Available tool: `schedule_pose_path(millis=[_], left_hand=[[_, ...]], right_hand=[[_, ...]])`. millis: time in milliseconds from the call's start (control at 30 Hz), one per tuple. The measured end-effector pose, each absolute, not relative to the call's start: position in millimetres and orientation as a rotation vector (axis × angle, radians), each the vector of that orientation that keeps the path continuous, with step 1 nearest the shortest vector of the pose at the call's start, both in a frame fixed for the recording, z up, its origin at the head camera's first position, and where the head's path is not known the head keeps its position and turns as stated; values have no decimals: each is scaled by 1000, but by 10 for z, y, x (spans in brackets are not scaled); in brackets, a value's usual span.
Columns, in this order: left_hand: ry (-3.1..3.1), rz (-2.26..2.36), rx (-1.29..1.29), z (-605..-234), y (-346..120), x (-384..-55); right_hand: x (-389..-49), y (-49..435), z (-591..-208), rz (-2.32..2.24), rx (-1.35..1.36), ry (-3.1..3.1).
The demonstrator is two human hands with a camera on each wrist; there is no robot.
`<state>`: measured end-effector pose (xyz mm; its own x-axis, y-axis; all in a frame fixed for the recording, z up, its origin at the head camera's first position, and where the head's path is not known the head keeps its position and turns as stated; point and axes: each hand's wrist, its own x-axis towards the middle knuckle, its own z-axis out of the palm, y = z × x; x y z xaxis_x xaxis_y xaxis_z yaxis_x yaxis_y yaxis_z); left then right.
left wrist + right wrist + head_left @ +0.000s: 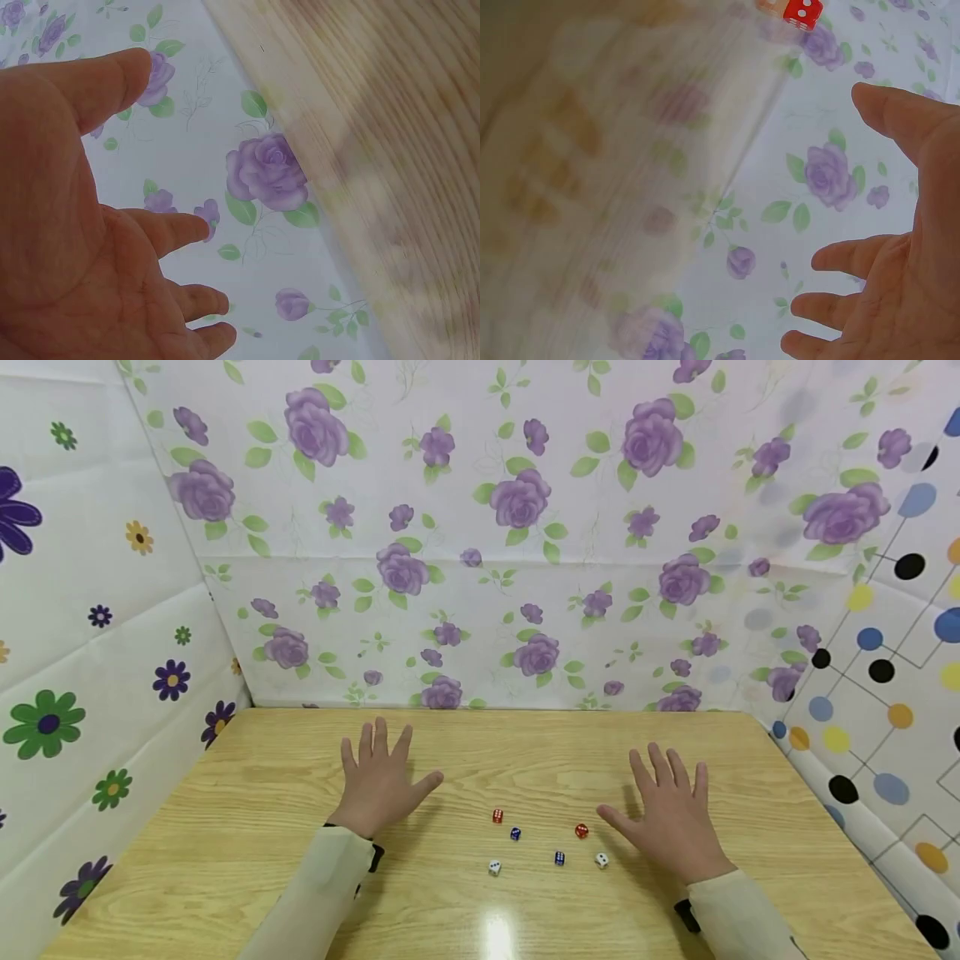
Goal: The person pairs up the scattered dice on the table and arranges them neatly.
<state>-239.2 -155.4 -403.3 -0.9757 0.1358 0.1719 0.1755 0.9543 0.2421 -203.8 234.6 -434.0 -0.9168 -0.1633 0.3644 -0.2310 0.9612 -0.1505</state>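
On the desk [480, 752], we see six dice [498, 816] between the left hand [381, 789] and the right hand [670, 822]: three toward the left, three toward the right, the latter nearer their hand. Behind the desk we have a back cloth [480, 602], with a left cloth [135, 643] and a right cloth [892, 752] alongside.

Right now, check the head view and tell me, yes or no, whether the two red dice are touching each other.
No, the left red die lies apart from the right red die, with bare wooden tabletop showing between them.
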Motion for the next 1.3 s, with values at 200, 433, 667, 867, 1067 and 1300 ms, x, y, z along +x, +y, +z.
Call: schedule_pose_path(millis=[200,433,667,867,1067,1300], left_hand=[[-2971,-427,-255,-4017,-1539,-2383],[-2987,-465,-312,-3984,-1501,-2369],[-2970,-581,-483,-3921,-1357,-2286],[-3009,-624,-753,-3965,-1150,-2193],[-3100,-707,-1139,-4036,-975,-2092],[-3152,-696,-1266,-4079,-879,-2004]], right_hand=[[-2024,2336,-4316,275,296,-2768],[-2014,2329,-4295,303,309,-2812],[-2006,2288,-4254,448,327,-2942],[-1988,2236,-4233,738,567,-3139],[-1962,2248,-4262,806,833,-3181],[-1929,2244,-4229,877,950,-3170]])
